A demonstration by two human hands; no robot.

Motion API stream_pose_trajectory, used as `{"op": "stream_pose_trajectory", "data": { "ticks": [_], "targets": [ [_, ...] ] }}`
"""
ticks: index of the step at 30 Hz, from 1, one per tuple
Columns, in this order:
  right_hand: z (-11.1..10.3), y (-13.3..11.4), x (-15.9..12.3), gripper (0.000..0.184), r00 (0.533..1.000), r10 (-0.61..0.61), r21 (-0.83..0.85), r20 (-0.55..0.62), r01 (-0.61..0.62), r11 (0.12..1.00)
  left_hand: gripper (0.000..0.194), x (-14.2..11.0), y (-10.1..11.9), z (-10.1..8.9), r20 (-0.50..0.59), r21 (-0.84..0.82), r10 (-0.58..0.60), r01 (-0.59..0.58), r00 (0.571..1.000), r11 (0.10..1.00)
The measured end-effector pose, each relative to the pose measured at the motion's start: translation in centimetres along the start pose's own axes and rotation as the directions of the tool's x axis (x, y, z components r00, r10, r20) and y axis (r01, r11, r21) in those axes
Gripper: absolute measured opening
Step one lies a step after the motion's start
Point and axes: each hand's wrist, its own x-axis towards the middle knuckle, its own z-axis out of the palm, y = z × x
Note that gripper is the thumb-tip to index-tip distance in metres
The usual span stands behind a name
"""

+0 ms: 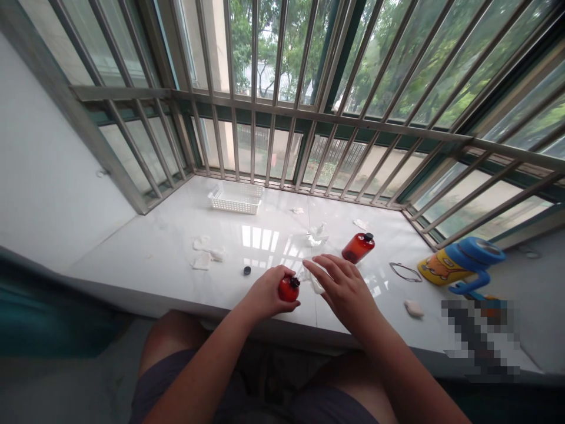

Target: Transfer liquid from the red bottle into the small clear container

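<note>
My left hand [271,294] is wrapped round a small red bottle [288,290] with a dark neck, held over the front of the white counter. To its right is my right hand [342,282], fingers stretched toward the bottle, with a crumpled white tissue [316,285] between thumb and fingers; part of the grip is hidden. A loose black cap [247,271] lies on the counter left of the bottle. Beyond my right hand, a second red bottle [358,248] with a black cap lies tilted or on its side; I cannot tell which.
A white perforated basket [236,203] sits at the back left. Crumpled tissues [202,259] lie on the left, more white scraps [318,235] mid-counter. To the right are a glasses-like loop [405,272], a pale lump [414,309] and a blue-yellow flask [450,262]. Metal bars [282,109] line the window.
</note>
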Motion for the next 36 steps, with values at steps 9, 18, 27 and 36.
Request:
{"op": "stream_pose_trajectory", "data": {
  "ticks": [9, 18, 27, 36],
  "targets": [
    [-0.08, 0.16, 0.06, 0.063, 1.000, -0.019, -0.018, 0.007, 0.019, 1.000, 0.064, -0.07, -0.09, -0.03, -0.004, -0.012, -0.011, 0.011, 1.000, 1.000],
    [-0.11, 0.34, 0.13, 0.062, 0.999, -0.051, -0.031, 0.013, 0.051, 0.998, 0.063, -0.04, 0.23, -0.27, 0.003, -0.013, -0.025, 0.025, 1.000, 1.000],
    [-0.03, 0.49, 0.16, 0.057, 0.997, -0.083, -0.055, -0.003, 0.083, 0.995, 0.063, -0.07, -0.03, -0.16, 0.000, -0.024, -0.018, 0.018, 1.000, 1.000],
    [-0.27, 0.38, 0.30, 0.058, 0.993, -0.120, -0.091, -0.015, 0.118, 0.989, 0.062, -0.01, -0.17, -0.08, -0.004, -0.026, -0.014, 0.014, 1.000, 1.000]
  ]
}}
